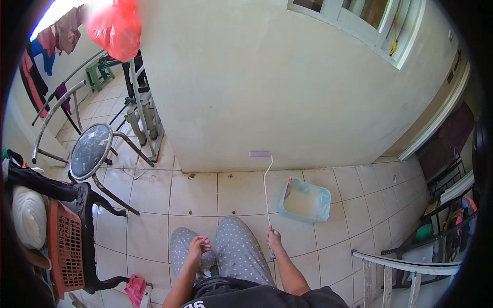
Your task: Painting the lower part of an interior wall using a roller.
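My right hand [273, 238] is closed round the lower end of a paint roller [266, 191] with a long thin rod. The pale lilac roller sleeve [260, 154] is at the bottom of the cream wall [277, 92], just above the floor; whether it touches the wall I cannot tell. To its right, a light blue plastic basin [324, 211] on the tiles contains a pale, paint-like liquid. A slim reddish-tipped object [288, 187] leans inside its left rim. Over my left knee hovers my left hand [198, 248], empty, its fingers loosely bent and apart.
A round-seated metal chair [91, 151] stands left, near a dark table frame [90, 241] and an orange basket [65, 247]. A red plastic bag [115, 31] hangs upper left. A ladder-like metal frame [405, 267] lies lower right. A window [367, 23] is set in the wall.
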A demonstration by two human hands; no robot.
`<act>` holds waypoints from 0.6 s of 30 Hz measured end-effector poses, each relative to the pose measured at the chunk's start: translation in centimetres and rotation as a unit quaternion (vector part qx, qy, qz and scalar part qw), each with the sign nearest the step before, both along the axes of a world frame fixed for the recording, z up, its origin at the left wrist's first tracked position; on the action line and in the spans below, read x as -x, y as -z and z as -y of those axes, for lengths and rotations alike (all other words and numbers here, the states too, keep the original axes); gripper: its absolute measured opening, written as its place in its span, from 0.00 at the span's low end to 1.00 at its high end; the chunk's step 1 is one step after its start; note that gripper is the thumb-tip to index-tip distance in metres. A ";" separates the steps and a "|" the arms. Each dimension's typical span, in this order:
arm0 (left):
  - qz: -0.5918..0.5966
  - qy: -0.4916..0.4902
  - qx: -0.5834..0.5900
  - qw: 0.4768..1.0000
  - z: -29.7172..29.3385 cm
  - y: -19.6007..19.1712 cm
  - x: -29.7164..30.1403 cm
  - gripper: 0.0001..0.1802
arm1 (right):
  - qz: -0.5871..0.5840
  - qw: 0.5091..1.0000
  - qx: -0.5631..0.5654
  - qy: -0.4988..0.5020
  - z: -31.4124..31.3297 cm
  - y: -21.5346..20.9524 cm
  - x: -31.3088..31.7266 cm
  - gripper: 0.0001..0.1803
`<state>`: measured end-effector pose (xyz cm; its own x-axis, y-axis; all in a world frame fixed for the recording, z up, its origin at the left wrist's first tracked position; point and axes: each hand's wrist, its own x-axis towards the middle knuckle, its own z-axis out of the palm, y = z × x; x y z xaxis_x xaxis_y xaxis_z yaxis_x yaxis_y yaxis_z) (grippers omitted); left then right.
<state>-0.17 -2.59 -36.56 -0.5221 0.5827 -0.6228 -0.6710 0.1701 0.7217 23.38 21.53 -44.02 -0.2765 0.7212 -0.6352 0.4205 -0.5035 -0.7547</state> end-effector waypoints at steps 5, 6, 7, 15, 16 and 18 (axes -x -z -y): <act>0.001 0.008 -0.003 1.000 -0.6 0.5 -0.6 0.10 | -0.152 0.986 -0.058 0.033 -1.1 -4.0 0.1 0.27; 0.002 0.008 -0.002 1.000 -0.8 0.6 -0.5 0.10 | -0.170 0.983 -0.065 0.019 -1.8 -5.4 0.1 0.27; 0.000 0.018 0.000 1.000 -0.9 0.6 -0.6 0.10 | -0.169 0.983 -0.063 0.019 -2.6 -6.3 0.1 0.27; -0.014 0.044 0.001 0.999 -2.4 -0.4 -1.2 0.10 | -0.182 0.973 -0.140 -0.018 -6.2 -14.7 1.4 0.27; -0.015 0.051 -0.002 0.999 -2.8 -0.5 -1.4 0.10 | -0.181 0.973 -0.141 -0.016 -6.6 -13.8 0.9 0.27; -0.016 0.057 -0.005 0.998 -3.0 -0.4 -1.8 0.10 | -0.113 0.964 -0.237 -0.035 -7.5 -10.0 0.1 0.27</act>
